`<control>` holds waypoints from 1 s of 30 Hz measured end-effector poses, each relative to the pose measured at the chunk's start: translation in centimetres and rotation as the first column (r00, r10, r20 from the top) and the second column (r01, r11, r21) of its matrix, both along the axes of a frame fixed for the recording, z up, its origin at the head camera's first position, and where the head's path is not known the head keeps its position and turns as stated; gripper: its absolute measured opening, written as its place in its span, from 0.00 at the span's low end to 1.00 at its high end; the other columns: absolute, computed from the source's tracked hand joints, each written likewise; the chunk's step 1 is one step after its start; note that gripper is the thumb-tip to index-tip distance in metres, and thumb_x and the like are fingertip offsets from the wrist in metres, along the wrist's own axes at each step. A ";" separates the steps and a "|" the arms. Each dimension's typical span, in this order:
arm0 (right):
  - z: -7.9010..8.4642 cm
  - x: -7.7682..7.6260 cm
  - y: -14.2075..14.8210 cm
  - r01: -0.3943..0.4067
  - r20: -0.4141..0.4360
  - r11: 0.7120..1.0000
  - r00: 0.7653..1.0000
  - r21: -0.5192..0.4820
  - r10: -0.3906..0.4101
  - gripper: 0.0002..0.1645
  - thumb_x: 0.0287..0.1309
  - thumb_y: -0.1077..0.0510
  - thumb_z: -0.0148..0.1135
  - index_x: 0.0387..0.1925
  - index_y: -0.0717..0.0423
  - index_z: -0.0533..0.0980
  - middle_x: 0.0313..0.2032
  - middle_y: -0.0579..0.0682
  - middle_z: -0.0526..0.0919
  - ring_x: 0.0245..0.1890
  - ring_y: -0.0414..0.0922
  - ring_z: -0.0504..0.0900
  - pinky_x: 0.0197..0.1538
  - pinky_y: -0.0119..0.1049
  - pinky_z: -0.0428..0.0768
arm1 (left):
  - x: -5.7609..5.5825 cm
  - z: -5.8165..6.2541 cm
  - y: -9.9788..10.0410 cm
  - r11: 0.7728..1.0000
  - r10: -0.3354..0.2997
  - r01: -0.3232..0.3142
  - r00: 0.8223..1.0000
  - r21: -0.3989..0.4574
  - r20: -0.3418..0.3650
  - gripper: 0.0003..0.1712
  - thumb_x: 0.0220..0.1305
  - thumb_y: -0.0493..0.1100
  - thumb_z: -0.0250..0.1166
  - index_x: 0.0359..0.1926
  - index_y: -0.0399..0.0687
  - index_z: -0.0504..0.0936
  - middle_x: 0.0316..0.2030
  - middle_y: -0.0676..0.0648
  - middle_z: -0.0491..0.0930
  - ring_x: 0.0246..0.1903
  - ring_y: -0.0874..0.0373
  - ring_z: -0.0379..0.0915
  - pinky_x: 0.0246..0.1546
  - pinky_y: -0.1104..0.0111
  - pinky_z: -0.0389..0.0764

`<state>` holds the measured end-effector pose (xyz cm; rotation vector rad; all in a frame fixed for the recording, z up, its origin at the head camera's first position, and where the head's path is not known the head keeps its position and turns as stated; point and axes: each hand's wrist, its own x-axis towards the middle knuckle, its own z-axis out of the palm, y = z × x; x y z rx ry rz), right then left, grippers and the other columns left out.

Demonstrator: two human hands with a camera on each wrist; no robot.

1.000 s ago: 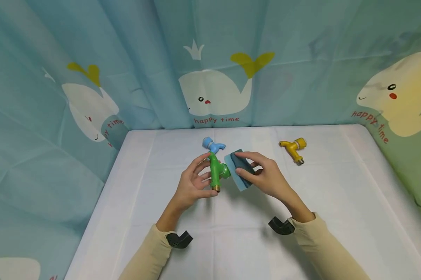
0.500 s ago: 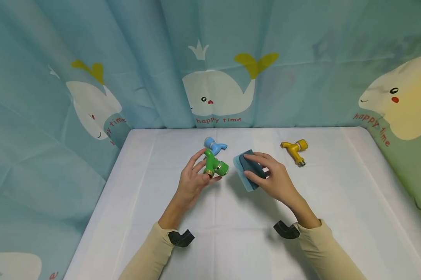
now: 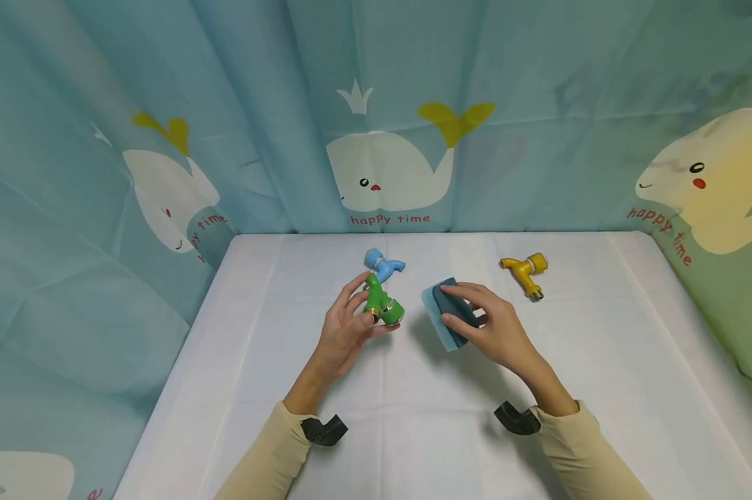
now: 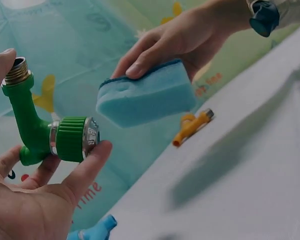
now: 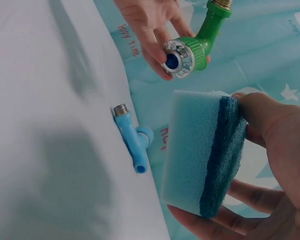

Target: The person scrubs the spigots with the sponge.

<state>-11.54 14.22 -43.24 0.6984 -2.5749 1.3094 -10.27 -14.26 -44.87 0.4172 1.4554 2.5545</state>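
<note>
My left hand (image 3: 341, 332) holds a green faucet (image 4: 32, 120) above the table, thumb at its brass threaded end and fingers along its body and ribbed knob. The silver cap of the knob faces the sponge in the left wrist view. To the right, my right hand (image 3: 497, 325) pinches a blue sponge (image 5: 195, 150) between thumb and fingers, with its dark scouring side toward the palm. A gap separates sponge and faucet. Behind the left hand, a light blue faucet (image 3: 385, 264) lies on the table. A yellow faucet (image 3: 525, 272) lies at the back right.
The white-covered table (image 3: 376, 444) ends at the back and left against a hanging blue-green curtain (image 3: 257, 104) printed with whales. A black wrist mount (image 3: 326, 430) sits on the left sleeve and another black mount (image 3: 516, 419) on the right.
The left hand has turned the green faucet so its threaded end tips toward me. The right hand has drawn the sponge to the right, away from the faucet's knob.
</note>
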 end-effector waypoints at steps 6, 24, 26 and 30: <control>-0.2 0.2 0.2 -0.005 0.011 1.000 1.000 -0.003 0.005 0.31 0.58 0.56 0.77 0.63 0.49 0.80 0.63 0.57 0.79 0.48 0.51 0.84 0.38 0.40 0.87 | 0.1 -0.4 -0.2 0.998 -0.017 0.015 0.999 -0.067 -0.027 0.54 0.65 0.54 0.73 0.79 0.40 0.51 0.70 0.27 0.63 0.50 0.50 0.82 0.45 0.55 0.87; 4.5 -3.7 -1.1 -0.418 0.130 0.904 0.905 0.092 0.406 0.26 0.63 0.55 0.73 0.62 0.47 0.80 0.61 0.49 0.81 0.54 0.46 0.81 0.50 0.44 0.85 | 1.4 -0.2 -0.2 0.867 -0.248 0.120 0.946 -0.484 -0.208 0.34 0.56 0.36 0.78 0.63 0.33 0.78 0.59 0.37 0.78 0.56 0.50 0.76 0.50 0.50 0.85; 4.8 -4.1 -1.0 -0.412 0.126 0.896 0.910 0.164 0.395 0.26 0.63 0.54 0.74 0.62 0.46 0.81 0.60 0.50 0.82 0.56 0.46 0.81 0.54 0.46 0.83 | 1.6 -0.2 -0.2 0.847 -0.274 0.132 0.939 -0.515 -0.210 0.32 0.55 0.34 0.78 0.61 0.35 0.80 0.58 0.38 0.79 0.56 0.51 0.77 0.50 0.48 0.85; 5.0 -4.2 -1.1 -0.422 0.122 0.880 0.906 0.218 0.405 0.25 0.63 0.52 0.73 0.62 0.44 0.82 0.62 0.55 0.80 0.59 0.52 0.81 0.57 0.52 0.82 | 1.8 -0.2 -0.1 0.811 -0.298 0.112 0.924 -0.574 -0.240 0.29 0.53 0.32 0.79 0.58 0.40 0.84 0.56 0.42 0.82 0.56 0.52 0.77 0.52 0.49 0.84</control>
